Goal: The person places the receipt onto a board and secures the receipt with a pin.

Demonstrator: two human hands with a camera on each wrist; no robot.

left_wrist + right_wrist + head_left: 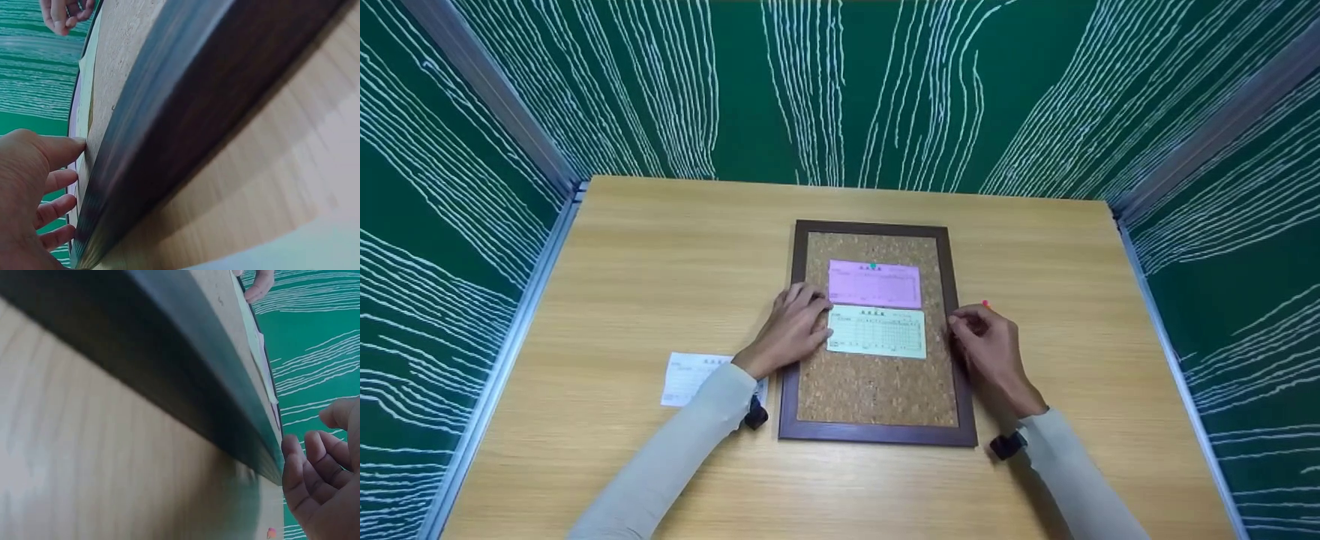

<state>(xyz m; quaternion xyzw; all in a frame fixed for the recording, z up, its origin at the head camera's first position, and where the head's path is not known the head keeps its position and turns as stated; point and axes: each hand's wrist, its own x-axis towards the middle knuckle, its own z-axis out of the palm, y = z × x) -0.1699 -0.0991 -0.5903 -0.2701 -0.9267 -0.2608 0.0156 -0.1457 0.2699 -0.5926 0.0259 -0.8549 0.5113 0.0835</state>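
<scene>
A dark-framed cork board [877, 394] lies on the table with a pink slip [874, 285] on its upper part, a green pushpin [873, 266] at the slip's top edge. Just below lies a pale green slip [876, 332]. My left hand [791, 326] reaches over the left frame bar, its thumb and fingertips at the green slip's left edge. Beside the right frame bar, my right hand [988, 349] has its fingers loosely bent; the right wrist view shows the thumb [337, 413] apart from them and nothing between.
A white slip [690, 379] lies on the table left of the board, partly under the left forearm. A small red-orange pushpin [271, 532] lies on the table beyond the right hand. Green walls [877, 90] with white lines enclose the table's back and sides.
</scene>
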